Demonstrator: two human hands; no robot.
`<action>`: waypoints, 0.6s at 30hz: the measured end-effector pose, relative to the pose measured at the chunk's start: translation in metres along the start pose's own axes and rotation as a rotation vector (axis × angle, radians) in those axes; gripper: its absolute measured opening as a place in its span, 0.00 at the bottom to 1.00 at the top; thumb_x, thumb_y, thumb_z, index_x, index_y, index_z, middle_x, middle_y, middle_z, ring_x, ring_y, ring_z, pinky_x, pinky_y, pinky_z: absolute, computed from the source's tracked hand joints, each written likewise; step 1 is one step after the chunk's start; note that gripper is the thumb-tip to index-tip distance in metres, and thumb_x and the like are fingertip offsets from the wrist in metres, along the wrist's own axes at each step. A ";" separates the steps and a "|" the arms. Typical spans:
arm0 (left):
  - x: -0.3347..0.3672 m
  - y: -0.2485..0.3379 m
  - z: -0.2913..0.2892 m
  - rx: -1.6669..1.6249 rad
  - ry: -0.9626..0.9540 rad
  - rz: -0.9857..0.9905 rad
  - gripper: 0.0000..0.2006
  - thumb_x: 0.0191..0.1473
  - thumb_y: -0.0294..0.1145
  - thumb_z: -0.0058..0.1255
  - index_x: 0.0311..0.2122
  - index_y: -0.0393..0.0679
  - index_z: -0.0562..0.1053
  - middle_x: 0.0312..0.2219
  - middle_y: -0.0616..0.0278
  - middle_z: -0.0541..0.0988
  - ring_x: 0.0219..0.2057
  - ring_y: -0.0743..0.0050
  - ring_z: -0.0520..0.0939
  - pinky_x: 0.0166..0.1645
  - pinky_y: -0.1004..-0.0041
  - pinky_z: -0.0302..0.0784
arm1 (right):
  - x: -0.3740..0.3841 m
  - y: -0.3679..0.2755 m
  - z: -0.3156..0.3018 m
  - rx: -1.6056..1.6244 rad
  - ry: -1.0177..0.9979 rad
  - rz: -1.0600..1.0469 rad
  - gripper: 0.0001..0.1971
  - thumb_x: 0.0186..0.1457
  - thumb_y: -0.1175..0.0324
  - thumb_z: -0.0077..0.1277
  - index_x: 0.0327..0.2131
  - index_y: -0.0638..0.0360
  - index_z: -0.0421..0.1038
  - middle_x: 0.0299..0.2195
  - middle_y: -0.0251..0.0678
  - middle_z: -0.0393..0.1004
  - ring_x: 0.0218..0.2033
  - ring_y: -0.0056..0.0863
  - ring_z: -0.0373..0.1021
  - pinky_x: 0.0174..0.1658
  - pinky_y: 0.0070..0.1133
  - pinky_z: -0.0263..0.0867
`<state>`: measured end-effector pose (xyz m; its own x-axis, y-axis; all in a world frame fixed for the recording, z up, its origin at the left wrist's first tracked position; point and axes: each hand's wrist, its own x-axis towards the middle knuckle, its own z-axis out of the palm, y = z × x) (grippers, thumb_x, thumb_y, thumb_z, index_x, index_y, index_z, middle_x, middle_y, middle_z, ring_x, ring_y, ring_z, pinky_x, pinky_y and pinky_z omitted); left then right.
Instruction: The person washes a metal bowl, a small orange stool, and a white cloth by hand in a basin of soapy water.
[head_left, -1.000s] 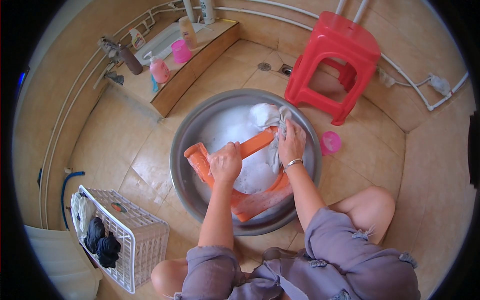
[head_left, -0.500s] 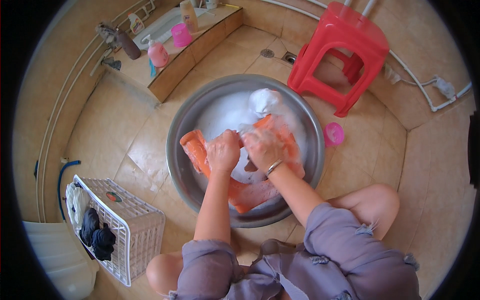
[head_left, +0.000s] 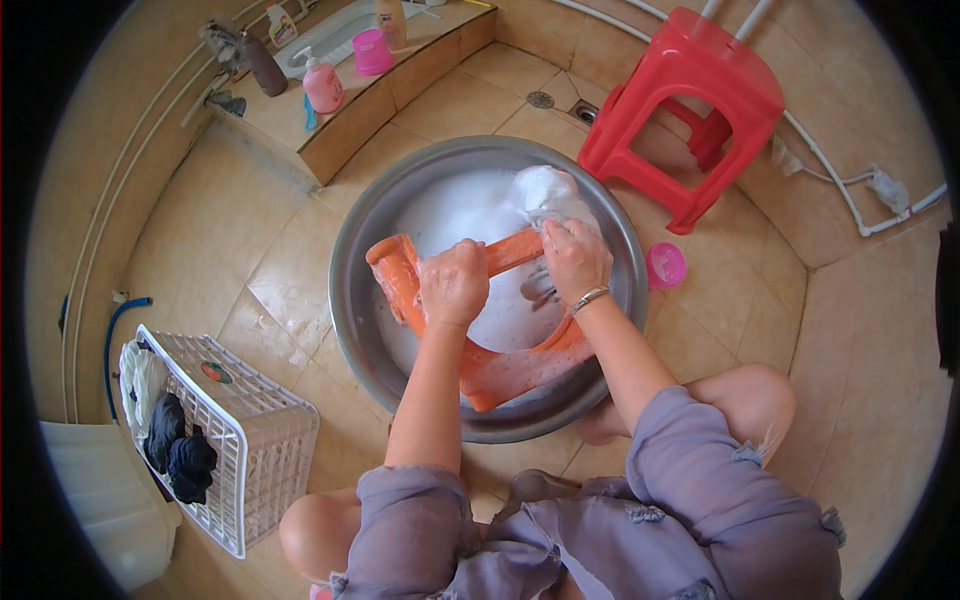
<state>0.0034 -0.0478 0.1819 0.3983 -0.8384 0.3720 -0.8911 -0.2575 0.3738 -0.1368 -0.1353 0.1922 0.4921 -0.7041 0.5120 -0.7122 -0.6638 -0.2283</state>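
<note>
A wide grey metal basin [head_left: 352,330] of white suds [head_left: 450,205] sits in front of me. In it lies a wet orange garment [head_left: 400,275], partly under the foam; its exact kind I cannot make out. My left hand [head_left: 453,283] is closed around one part of it, left of the basin's middle. A strip of the garment stretches across to my right hand [head_left: 578,262], which grips it with bent fingers and wears a silver bangle [head_left: 590,297] at the wrist. Beyond the right hand rises a white, foam-covered lump [head_left: 545,190], perhaps cloth.
A red plastic stool [head_left: 690,110] stands at the far right, beside a small pink cup [head_left: 666,265]. To the left is a white laundry basket [head_left: 270,430] with dark clothes [head_left: 180,450] over its side. Bottles and a pink tub [head_left: 372,52] line the tiled ledge [head_left: 350,135].
My hands have drawn apart, the right moving to the right. The orange strip between them now shows stretched out, where before the hands were close together.
</note>
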 end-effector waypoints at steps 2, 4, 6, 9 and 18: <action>0.000 0.003 0.000 0.010 0.025 -0.017 0.14 0.50 0.36 0.35 0.18 0.40 0.67 0.16 0.54 0.72 0.20 0.53 0.73 0.27 0.60 0.65 | -0.001 -0.006 0.006 -0.006 -0.008 -0.051 0.04 0.45 0.69 0.42 0.24 0.54 0.67 0.22 0.34 0.65 0.26 0.33 0.65 0.29 0.29 0.62; -0.001 0.001 0.001 -0.065 0.027 -0.017 0.15 0.51 0.36 0.32 0.19 0.40 0.67 0.17 0.53 0.72 0.20 0.51 0.72 0.28 0.58 0.64 | -0.004 -0.025 0.009 0.008 -0.074 -0.172 0.04 0.43 0.71 0.41 0.25 0.54 0.66 0.22 0.35 0.65 0.26 0.34 0.65 0.30 0.29 0.62; -0.003 -0.006 0.002 -0.125 0.024 -0.016 0.17 0.52 0.37 0.29 0.19 0.41 0.66 0.18 0.52 0.72 0.21 0.49 0.71 0.29 0.57 0.64 | -0.014 -0.046 0.015 0.199 -0.093 -0.216 0.05 0.42 0.71 0.42 0.26 0.53 0.67 0.23 0.35 0.66 0.28 0.33 0.65 0.31 0.29 0.63; -0.004 -0.013 0.002 -0.135 0.031 -0.016 0.16 0.51 0.35 0.30 0.18 0.41 0.67 0.18 0.53 0.72 0.20 0.52 0.72 0.29 0.60 0.65 | -0.012 -0.043 0.014 0.179 -0.169 -0.176 0.04 0.42 0.71 0.43 0.25 0.53 0.67 0.24 0.34 0.67 0.29 0.33 0.66 0.31 0.28 0.63; -0.008 -0.001 -0.015 -0.041 -0.068 -0.049 0.05 0.47 0.27 0.36 0.25 0.43 0.67 0.23 0.58 0.74 0.30 0.58 0.74 0.38 0.62 0.64 | -0.007 0.005 0.013 0.114 0.095 0.067 0.07 0.46 0.65 0.45 0.29 0.53 0.70 0.27 0.37 0.68 0.30 0.36 0.66 0.32 0.28 0.63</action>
<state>0.0046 -0.0342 0.1911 0.4240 -0.8563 0.2950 -0.8608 -0.2799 0.4250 -0.1368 -0.1372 0.1767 0.3923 -0.7243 0.5670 -0.6775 -0.6445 -0.3545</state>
